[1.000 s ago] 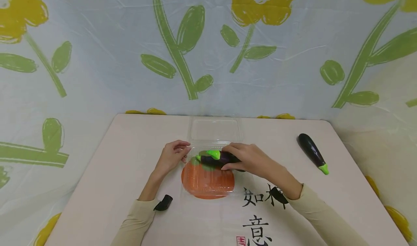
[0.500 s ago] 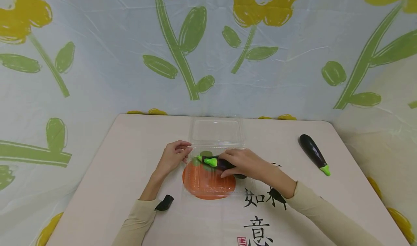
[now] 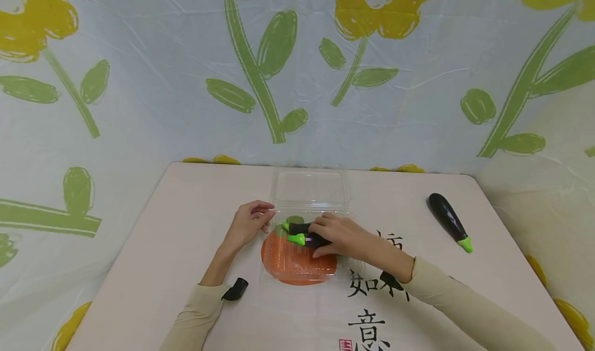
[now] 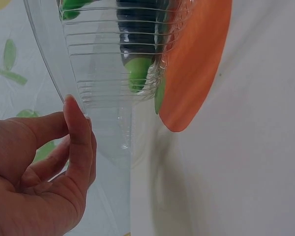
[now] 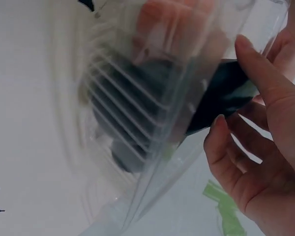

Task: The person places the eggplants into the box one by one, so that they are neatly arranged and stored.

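Note:
A clear plastic box [image 3: 307, 268] lies with its lid [image 3: 309, 187] folded back. My right hand [image 3: 344, 235] grips a dark eggplant [image 3: 312, 240] over the box, its green cap to the left. Just behind it, a second eggplant [image 3: 297, 228] lies in the box, partly covered by my fingers. My left hand [image 3: 247, 223] pinches the box's rear left edge. In the left wrist view, the thumb and finger of my left hand [image 4: 59, 162] meet at the clear rim. In the right wrist view, my right hand [image 5: 260, 137] has the dark eggplant [image 5: 221, 93] between thumb and fingers.
Another eggplant [image 3: 448, 221] lies at the table's right side, its green cap toward the front. An orange printed shape [image 3: 297, 280] shows under the box. Black lettering [image 3: 367, 330] is printed on the cloth at the front. A flowered curtain [image 3: 186, 118] hangs behind the table.
My right hand has moved slightly left and toward the front with its eggplant, which now lies in front of the other one. The left hand stays at the box edge.

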`<action>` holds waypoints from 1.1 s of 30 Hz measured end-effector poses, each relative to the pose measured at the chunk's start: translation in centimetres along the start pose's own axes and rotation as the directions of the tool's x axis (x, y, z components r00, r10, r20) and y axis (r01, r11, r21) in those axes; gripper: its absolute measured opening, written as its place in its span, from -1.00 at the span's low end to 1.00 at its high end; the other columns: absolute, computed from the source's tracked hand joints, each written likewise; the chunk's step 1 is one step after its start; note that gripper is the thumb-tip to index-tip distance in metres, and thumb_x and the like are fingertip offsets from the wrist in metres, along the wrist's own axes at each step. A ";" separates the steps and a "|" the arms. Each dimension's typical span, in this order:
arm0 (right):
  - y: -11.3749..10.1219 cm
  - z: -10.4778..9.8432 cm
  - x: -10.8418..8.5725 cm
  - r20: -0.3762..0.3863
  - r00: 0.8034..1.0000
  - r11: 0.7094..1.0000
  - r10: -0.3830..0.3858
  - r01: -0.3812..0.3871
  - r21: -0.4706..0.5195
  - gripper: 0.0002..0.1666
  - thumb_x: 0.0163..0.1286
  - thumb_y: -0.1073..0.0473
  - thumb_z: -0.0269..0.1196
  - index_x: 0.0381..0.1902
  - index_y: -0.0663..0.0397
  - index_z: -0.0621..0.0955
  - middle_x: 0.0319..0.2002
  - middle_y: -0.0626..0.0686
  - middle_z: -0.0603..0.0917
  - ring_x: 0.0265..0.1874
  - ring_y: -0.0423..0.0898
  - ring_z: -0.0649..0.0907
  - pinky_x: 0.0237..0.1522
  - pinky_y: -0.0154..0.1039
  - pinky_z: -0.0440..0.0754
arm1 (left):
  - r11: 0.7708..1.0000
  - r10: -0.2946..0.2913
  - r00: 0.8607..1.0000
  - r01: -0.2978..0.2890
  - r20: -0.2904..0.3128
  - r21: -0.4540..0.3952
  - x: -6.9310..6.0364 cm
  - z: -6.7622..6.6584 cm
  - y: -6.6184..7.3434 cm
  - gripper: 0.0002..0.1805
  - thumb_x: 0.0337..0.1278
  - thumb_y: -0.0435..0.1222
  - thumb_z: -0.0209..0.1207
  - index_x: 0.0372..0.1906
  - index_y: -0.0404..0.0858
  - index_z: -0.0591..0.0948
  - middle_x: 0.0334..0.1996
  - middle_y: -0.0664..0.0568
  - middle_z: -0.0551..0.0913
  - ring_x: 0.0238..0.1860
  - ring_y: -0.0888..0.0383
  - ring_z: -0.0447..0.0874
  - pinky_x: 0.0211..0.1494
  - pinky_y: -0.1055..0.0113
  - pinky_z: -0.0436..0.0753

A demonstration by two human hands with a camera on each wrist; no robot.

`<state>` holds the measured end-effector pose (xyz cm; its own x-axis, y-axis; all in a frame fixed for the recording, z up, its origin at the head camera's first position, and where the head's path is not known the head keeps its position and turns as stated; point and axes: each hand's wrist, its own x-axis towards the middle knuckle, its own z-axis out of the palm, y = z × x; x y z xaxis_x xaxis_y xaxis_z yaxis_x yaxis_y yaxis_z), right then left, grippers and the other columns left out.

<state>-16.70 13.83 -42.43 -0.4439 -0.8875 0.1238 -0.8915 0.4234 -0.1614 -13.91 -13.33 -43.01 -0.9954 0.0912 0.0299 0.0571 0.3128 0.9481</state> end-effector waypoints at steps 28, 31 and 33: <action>-1.4 0.4 0.9 0.111 0.987 0.993 0.113 -0.110 -0.031 -0.55 0.20 0.17 0.55 0.00 0.14 0.64 -0.12 0.09 0.66 -0.18 -0.03 0.57 -0.26 -0.19 0.71 | 1.000 0.004 1.000 -0.004 -0.006 -0.017 -0.1 0.1 0.0 -0.77 0.37 -0.53 0.21 0.03 -0.62 0.61 -0.19 -0.52 0.63 -0.52 -0.16 0.67 -0.33 -0.05 0.75; -1.6 0.5 1.1 0.107 0.987 0.991 0.120 -0.112 -0.077 -0.50 0.18 0.14 0.58 0.00 0.14 0.61 -0.13 0.09 0.64 -0.18 -0.02 0.58 -0.28 -0.18 0.72 | 1.000 0.005 1.000 -0.005 -0.002 -0.017 0.0 0.0 -0.1 -0.76 0.37 -0.52 0.21 0.03 -0.61 0.61 -0.19 -0.51 0.63 -0.52 -0.19 0.67 -0.33 -0.03 0.75; -1.7 0.6 1.2 0.099 0.987 0.987 0.123 -0.111 -0.113 -0.46 0.17 0.11 0.59 0.00 0.14 0.59 -0.13 0.10 0.63 -0.18 -0.01 0.59 -0.28 -0.18 0.72 | 1.000 0.004 1.000 -0.004 -0.002 -0.016 0.1 0.0 -0.2 -0.76 0.38 -0.52 0.21 0.04 -0.61 0.60 -0.19 -0.50 0.63 -0.51 -0.21 0.67 -0.32 -0.03 0.75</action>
<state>-15.62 11.94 -42.56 -0.5388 -0.8424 0.0054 -0.8410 0.5375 -0.0621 -14.00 -13.42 -43.14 -0.9953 0.0906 0.0345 0.0600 0.2968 0.9530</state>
